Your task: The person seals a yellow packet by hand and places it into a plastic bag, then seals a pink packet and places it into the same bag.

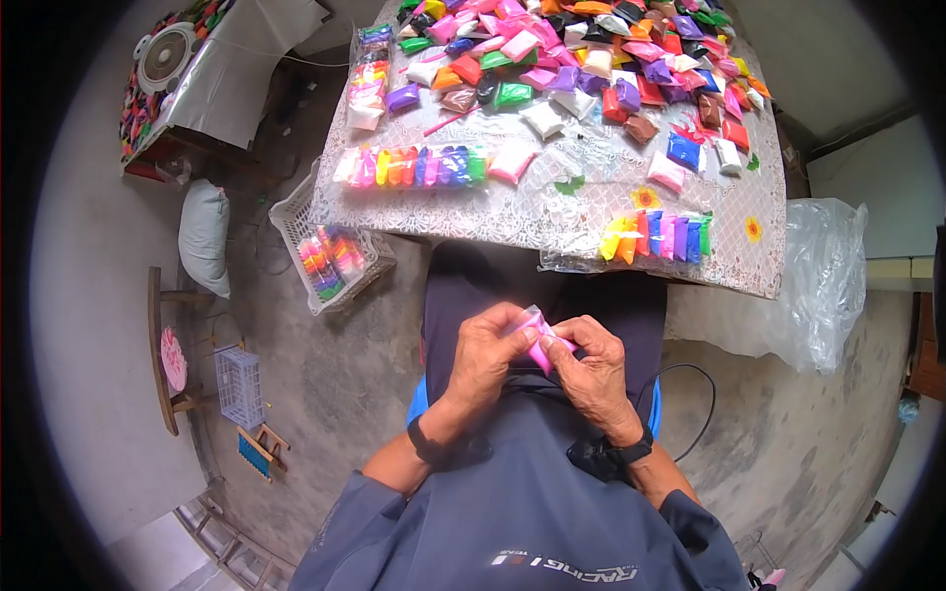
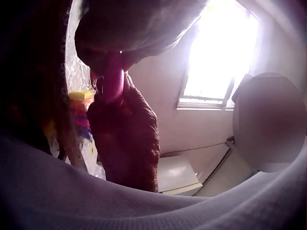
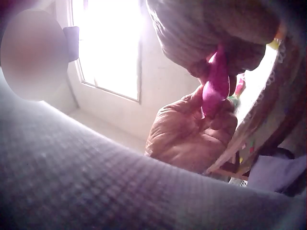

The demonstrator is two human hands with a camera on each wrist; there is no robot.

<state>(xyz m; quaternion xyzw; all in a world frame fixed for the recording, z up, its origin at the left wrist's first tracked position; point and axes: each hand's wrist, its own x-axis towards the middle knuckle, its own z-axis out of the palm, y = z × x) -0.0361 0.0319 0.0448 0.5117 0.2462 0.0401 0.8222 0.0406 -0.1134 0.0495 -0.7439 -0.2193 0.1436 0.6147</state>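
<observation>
A small pink packet [image 1: 545, 347] in clear wrap is held up over the lap, just short of the table edge. My left hand [image 1: 483, 353] pinches one side of it between thumb and fingers. From the other side my right hand [image 1: 591, 369] pinches it too, the two thumbs close together on top. In the left wrist view the pink packet [image 2: 113, 79] shows between both hands' fingertips. Seen from the right wrist, the packet [image 3: 217, 84] bulges between the hands, its ends covered by the fingers.
The table [image 1: 453, 219] ahead bears a heap of colourful packets [image 1: 581, 49]. Bagged rows of packets lie at its left [image 1: 409, 167] and front edge [image 1: 658, 238]. A white basket [image 1: 296, 212] with more bagged rows stands left; plastic sheeting [image 1: 826, 281] hangs right.
</observation>
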